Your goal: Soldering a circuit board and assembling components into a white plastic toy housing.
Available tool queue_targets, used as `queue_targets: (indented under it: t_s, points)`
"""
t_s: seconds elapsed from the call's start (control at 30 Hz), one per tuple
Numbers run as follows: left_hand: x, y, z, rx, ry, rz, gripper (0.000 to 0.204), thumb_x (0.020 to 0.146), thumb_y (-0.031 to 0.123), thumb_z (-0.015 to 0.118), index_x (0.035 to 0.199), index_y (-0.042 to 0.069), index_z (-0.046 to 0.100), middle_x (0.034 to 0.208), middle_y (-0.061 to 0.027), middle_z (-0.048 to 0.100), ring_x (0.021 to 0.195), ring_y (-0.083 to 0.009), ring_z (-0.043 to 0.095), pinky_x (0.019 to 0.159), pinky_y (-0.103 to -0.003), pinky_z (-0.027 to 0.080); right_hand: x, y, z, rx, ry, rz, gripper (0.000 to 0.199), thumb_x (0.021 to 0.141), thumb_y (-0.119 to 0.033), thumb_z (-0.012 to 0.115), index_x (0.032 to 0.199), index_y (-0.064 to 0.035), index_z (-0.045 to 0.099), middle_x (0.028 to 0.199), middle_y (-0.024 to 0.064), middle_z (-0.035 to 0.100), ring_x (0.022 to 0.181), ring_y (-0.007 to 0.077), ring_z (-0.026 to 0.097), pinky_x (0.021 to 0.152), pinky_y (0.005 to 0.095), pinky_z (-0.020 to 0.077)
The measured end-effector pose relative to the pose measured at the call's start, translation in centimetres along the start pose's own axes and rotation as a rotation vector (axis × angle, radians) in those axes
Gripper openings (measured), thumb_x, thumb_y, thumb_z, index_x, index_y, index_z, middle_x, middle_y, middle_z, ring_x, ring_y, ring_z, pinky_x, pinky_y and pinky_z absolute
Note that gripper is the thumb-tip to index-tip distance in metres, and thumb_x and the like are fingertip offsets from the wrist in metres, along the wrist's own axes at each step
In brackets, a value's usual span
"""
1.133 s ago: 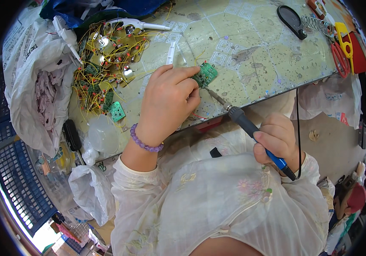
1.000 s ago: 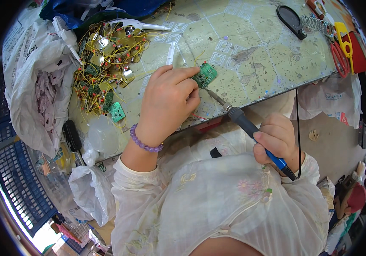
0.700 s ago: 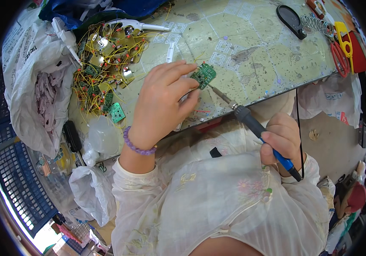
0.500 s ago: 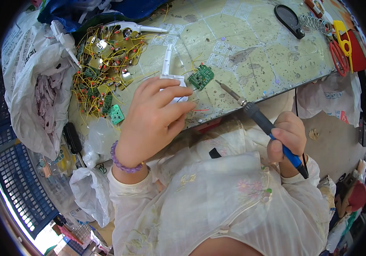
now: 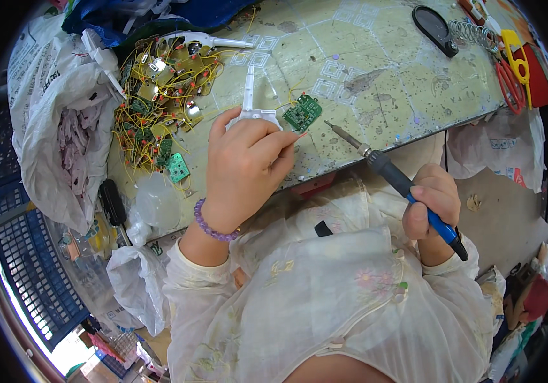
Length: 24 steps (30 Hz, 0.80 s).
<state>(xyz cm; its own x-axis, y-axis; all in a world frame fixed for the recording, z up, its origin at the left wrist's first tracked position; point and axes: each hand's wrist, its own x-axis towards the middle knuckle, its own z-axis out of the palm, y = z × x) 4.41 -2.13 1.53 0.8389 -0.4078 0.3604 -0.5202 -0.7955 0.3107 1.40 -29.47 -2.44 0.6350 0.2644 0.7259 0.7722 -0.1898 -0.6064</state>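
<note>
My right hand [image 5: 435,201] is wrapped round the blue and black handle of a soldering iron [image 5: 387,173]. The iron's tip points up and left, just short of a small green circuit board [image 5: 302,113] on the table. Beside that board, my left hand [image 5: 245,169] has thumb and forefinger pinched on what looks like a thin red wire [image 5: 303,135]; its end shows at the fingertips, close to the board's lower edge. Partly hidden behind the left hand lies a white plastic housing [image 5: 248,96] with a long narrow stem.
A tangled heap of small boards with yellow wires [image 5: 159,96] lies left of my left hand, a loose green board [image 5: 177,167] below it. A white bag [image 5: 38,127] and black-handled screwdriver [image 5: 113,203] sit farther left. Red-handled scissors [image 5: 510,89] and a coiled-spring stand [image 5: 472,35] are far right.
My left hand has closed its fingers and picked up the red wire from near the table edge, bringing it up to the board. The soldering iron has barely moved.
</note>
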Motion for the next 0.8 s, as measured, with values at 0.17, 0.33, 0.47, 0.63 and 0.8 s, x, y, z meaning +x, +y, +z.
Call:
queue_targets:
  t_s: [0.17, 0.33, 0.47, 0.63, 0.8]
  points:
    - [0.9, -0.2, 0.5, -0.044, 0.026, -0.033, 0.01, 0.069, 0.005, 0.071, 0.076, 0.009, 0.066, 0.076, -0.0022, 0.061, 0.073, -0.0208, 0.059, 0.08, -0.037, 0.047, 0.0, 0.1, 0.1, 0.024, 0.012, 0.006, 0.018, 0.084, -0.012, 0.06, 0.099, -0.0033, 0.055, 0.07, 0.0074, 0.055, 0.052, 0.0233, 0.05, 0.047, 0.0342, 0.0395]
    - [1.5, -0.8, 1.1, -0.181, 0.015, -0.062, 0.008, 0.068, 0.004, 0.069, 0.074, 0.005, 0.064, 0.088, -0.0055, 0.065, 0.078, -0.0243, 0.062, 0.07, -0.034, 0.049, 0.4, 0.0, 0.4, 0.071, 0.015, 0.016, 0.017, 0.083, -0.011, 0.061, 0.098, -0.0034, 0.055, 0.068, 0.0074, 0.055, 0.051, 0.0228, 0.05, 0.047, 0.0339, 0.0395]
    - [1.4, -1.0, 1.0, -0.198, -0.072, -0.102, 0.007, 0.069, 0.004, 0.068, 0.075, 0.004, 0.064, 0.093, -0.0059, 0.066, 0.076, -0.0249, 0.063, 0.066, -0.034, 0.05, 0.9, -0.1, 0.6, 0.06, -0.006, 0.028, 0.017, 0.082, -0.01, 0.061, 0.097, -0.004, 0.056, 0.066, 0.0069, 0.056, 0.051, 0.0232, 0.051, 0.047, 0.0339, 0.0405]
    - [1.4, -1.3, 0.8, -0.234, -0.107, -0.109, 0.006, 0.07, 0.005, 0.068, 0.075, 0.003, 0.064, 0.094, -0.0058, 0.066, 0.073, -0.0249, 0.063, 0.065, -0.034, 0.051, 1.3, -0.1, 0.9, 0.047, -0.025, 0.022, 0.018, 0.08, -0.009, 0.062, 0.096, -0.0047, 0.056, 0.065, 0.0065, 0.056, 0.051, 0.0236, 0.051, 0.047, 0.0339, 0.0412]
    - [1.5, -1.5, 0.7, -0.228, -0.138, -0.065, 0.005, 0.071, 0.004, 0.067, 0.074, 0.002, 0.064, 0.095, -0.0067, 0.064, 0.076, -0.0259, 0.062, 0.067, -0.034, 0.051, 1.4, -0.1, 1.1, 0.039, -0.054, 0.027, 0.02, 0.078, -0.008, 0.063, 0.097, -0.0058, 0.056, 0.065, 0.0064, 0.056, 0.052, 0.0242, 0.052, 0.048, 0.0344, 0.042]
